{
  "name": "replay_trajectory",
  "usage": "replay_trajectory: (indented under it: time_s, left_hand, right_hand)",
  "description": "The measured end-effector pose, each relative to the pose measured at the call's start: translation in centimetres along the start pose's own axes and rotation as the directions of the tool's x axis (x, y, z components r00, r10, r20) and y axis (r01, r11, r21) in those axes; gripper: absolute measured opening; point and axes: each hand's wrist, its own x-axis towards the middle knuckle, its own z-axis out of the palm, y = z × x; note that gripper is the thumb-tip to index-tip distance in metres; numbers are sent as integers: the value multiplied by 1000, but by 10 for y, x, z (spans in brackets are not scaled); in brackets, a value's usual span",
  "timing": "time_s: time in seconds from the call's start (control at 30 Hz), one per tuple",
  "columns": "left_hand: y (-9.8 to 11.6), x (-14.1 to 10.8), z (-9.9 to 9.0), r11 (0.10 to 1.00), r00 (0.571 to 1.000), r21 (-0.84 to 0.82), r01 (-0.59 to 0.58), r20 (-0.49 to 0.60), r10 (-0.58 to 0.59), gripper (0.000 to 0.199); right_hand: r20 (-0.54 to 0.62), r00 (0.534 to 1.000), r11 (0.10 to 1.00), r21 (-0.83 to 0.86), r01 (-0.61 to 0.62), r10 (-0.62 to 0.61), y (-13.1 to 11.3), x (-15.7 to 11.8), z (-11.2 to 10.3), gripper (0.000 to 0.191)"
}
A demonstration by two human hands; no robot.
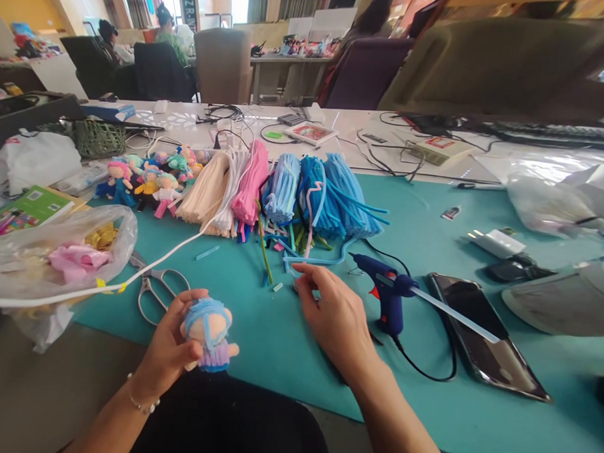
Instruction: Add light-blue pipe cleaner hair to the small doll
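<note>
My left hand [169, 347] is closed round a small doll [210, 333] with pale blue pipe-cleaner hair, a lilac dress and a blue hem. It is held upright above the table's front edge. My right hand [335, 318] is low over the green mat, its index finger stretched out and thumb apart. That fingertip is by a bent blue pipe cleaner [320, 261]; I cannot tell whether they touch. Something dark lies partly hidden beneath this hand. To its right stands a blue glue gun [386, 290] with a clear glue stick [456, 313]. Grey-handled scissors [154, 287] lie left of the doll.
Bundles of cream [208, 192], pink [252, 184] and blue pipe cleaners [346, 198] lie behind the hands. Several finished dolls [163, 190] sit left of them. A plastic bag [122, 228] is at left, a phone [487, 341] at right. A white cord [181, 244] crosses the mat.
</note>
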Motion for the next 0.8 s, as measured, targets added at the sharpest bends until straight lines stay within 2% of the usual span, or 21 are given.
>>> replay_trajectory:
  time_s: [0.03, 0.07, 0.13, 0.2, 0.3, 0.4, 0.5, 0.6, 0.7, 0.8]
  left_hand:
    - [-1, 1, 0, 1000, 1000, -7, 13, 0, -13, 67]
    - [-2, 2, 0, 1000, 1000, -14, 24, -2, -24, 66]
    - [-5, 4, 0, 999, 999, -33, 33, -10, -33, 66]
    - [-8, 5, 1, 998, 999, -44, 40, -14, -41, 65]
    - [-9, 5, 5, 998, 998, -33, 62, -16, -63, 61]
    - [-9, 2, 9, 998, 998, 14, 53, -44, -52, 64]
    - [-10, -2, 11, 997, 997, 60, 53, -58, -50, 71]
    - [-10, -5, 13, 995, 998, 82, 57, -30, -54, 78]
    - [-9, -7, 14, 995, 999, 85, 53, 6, -54, 83]
    - [-8, -7, 15, 996, 998, 74, 52, 26, -54, 85]
  right_hand:
    - [-6, 998, 982, 179, -58, 60, -4, -5, 2, 20]
    - [14, 992, 921, 369, -121, 125, -9, -11, 4, 18]
    - [77, 975, 744, 635, -210, 210, -19, -22, 11, 22]
    - [116, 964, 618, 747, -244, 241, -28, -33, 17, 27]
    - [146, 964, 560, 790, -249, 223, -42, -43, 16, 21]
    - [149, 972, 611, 758, -229, 179, -54, -47, 3, 7]
    - [87, 990, 688, 712, -139, 110, -64, -50, -10, 20]
    - [52, 998, 729, 681, -66, 42, -69, -52, -16, 30]
    - [15, 1000, 790, 613, -18, 11, -64, -53, -11, 34]
    - [-48, 999, 900, 435, 11, 11, -49, -53, 2, 33]
